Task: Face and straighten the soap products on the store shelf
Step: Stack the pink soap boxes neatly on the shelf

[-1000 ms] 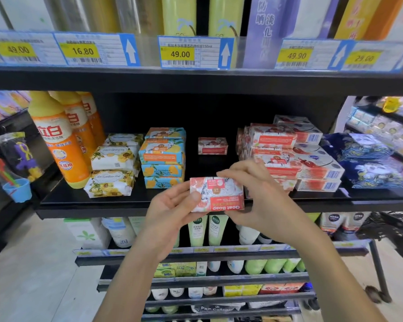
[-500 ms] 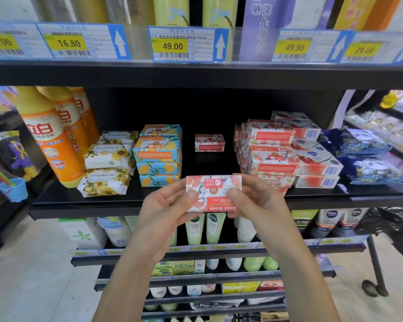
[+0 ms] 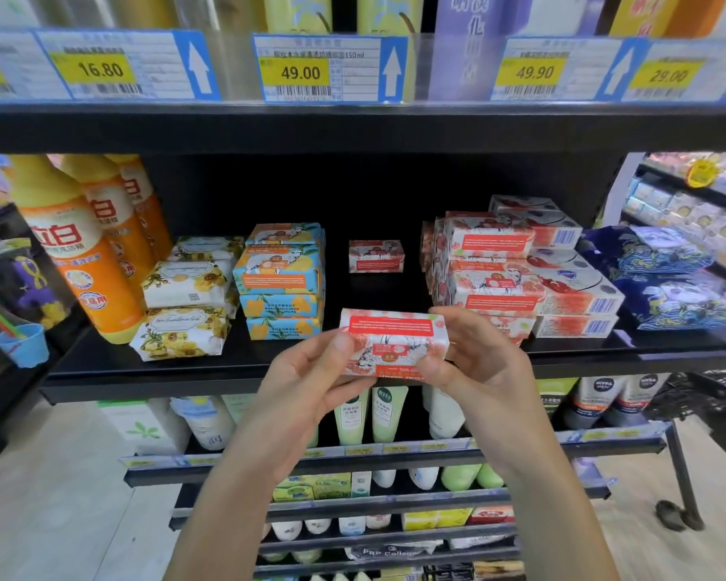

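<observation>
**Q:** How far along is the facing judged to be?

**A:** Partway at most. One red-and-white soap box (image 3: 395, 339) is held in mid-air at the centre of the frame, just in front of the edge of the black shelf (image 3: 227, 366), and has not yet been set down. It is pinched at both ends. The fingers (image 3: 341, 341) of the left hand (image 3: 307, 371) are clamped on its left end, and those of the right hand (image 3: 478, 362) on its right end.

**Q:** What is seen as done, and what as left?

**A:** The blue-and-orange soap stack (image 3: 281, 278), left of centre, appears fairly square. The yellow floral soaps (image 3: 185, 304) beside it lie slightly askew. The red soap stack (image 3: 487, 270), right of centre, is jumbled, with boxes turned at differing angles and some showing barcodes. A lone red box (image 3: 376, 255) stands far back at centre, with a bare gap in front of it. Most of the straightening is judged to be outstanding.

**Q:** What writing can be read?

**A:** Four price tags are seen along the top:
- 16.80 (image 3: 101, 69) at upper left
- 49.00 (image 3: 300, 72) at upper centre, with "150ml" above it
- 49.90 (image 3: 535, 72) at upper right
- 29.00 (image 3: 667, 75) at upper right

"NIVEA" is read on tubes (image 3: 602, 385) at lower right. Large Chinese characters, among them 白, are seen on the orange bottles (image 3: 80, 253) at left. The print on the held box is too blurred to be read.
</observation>
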Available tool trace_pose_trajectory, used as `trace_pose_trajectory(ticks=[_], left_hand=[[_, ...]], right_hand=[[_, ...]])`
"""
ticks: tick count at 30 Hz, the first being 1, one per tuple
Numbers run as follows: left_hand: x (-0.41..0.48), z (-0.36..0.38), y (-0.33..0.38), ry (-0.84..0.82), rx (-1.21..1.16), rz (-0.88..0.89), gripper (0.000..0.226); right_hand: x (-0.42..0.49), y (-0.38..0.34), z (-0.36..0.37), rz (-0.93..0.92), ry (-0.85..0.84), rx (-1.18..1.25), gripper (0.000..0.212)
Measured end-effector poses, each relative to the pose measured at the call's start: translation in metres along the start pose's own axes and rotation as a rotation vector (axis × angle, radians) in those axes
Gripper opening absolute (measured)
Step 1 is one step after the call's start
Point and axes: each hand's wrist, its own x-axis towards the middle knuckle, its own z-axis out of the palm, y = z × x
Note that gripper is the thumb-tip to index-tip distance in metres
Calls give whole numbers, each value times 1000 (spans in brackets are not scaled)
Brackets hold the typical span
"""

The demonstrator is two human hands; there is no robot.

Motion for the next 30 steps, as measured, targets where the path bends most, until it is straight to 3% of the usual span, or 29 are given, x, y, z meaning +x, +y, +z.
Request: trace_pose_trajectory(ticks=[8, 18, 27, 30], left_hand=[[4, -2, 1, 23, -36, 2, 62], [7, -6, 1, 14, -89, 88, 59], [6, -4, 0, 7, -113, 106, 58], [5, -4, 0, -3, -116, 107, 59]], right_hand=[[5, 6, 0, -24, -60, -26, 44], [9, 6, 8, 164, -46, 61, 64], [10, 12, 9, 180, -32, 166, 69], [11, 15, 6, 179, -58, 164, 83]])
